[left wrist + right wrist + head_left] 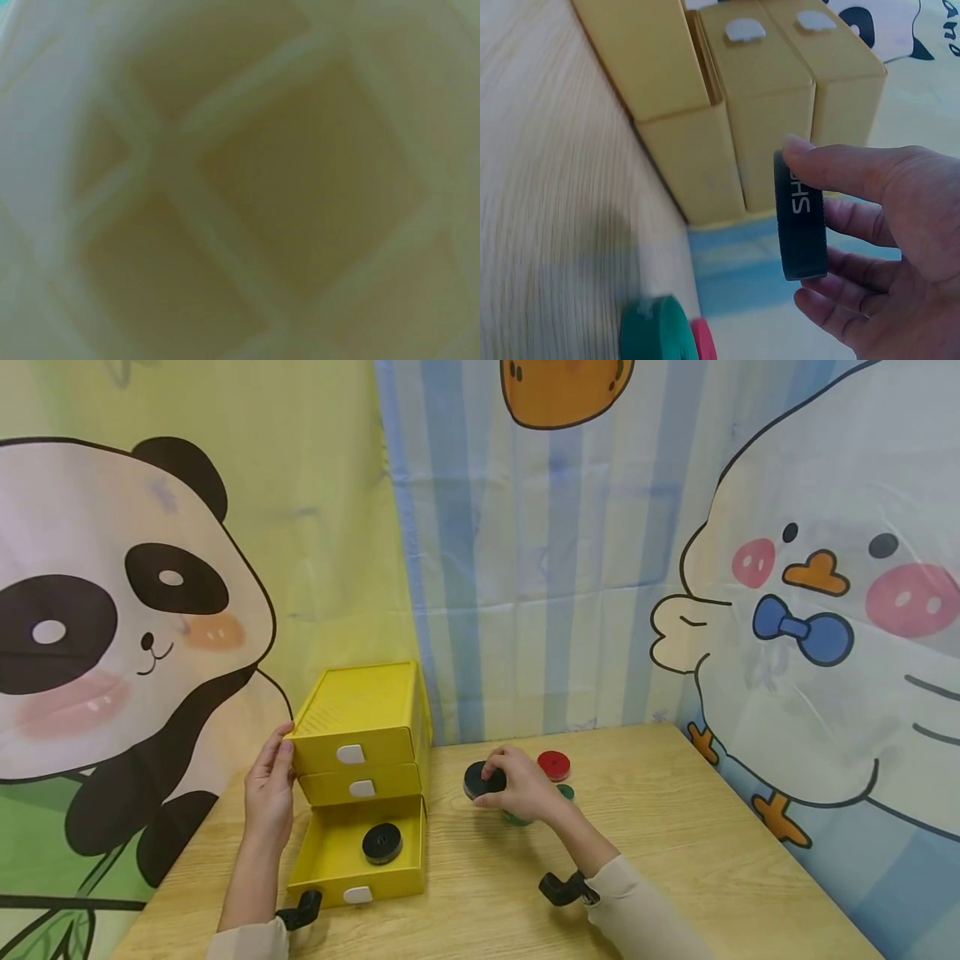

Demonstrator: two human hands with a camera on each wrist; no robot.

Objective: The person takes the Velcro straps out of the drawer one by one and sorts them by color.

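Observation:
My right hand [527, 783] pinches a roll of black electrical tape [477, 781] between thumb and fingers, above the table. In the right wrist view, pale letters show on the side of the black roll [801, 225]. A yellow three-drawer box [360, 697] stands left of it, its bottom drawer [330, 860] pulled out. Inside that drawer lies another black tape roll [382, 843]. My left hand [268, 793] rests against the box's upper left side, fingers fairly straight. Green tape rolls [651, 330] sit near the right hand, partly hidden by it in the head view.
A red tape roll [553, 766] lies on the wooden table [675, 860], behind the right hand. Printed curtains [525, 610] close off the back and sides. The left wrist view shows only a blurred pale lattice.

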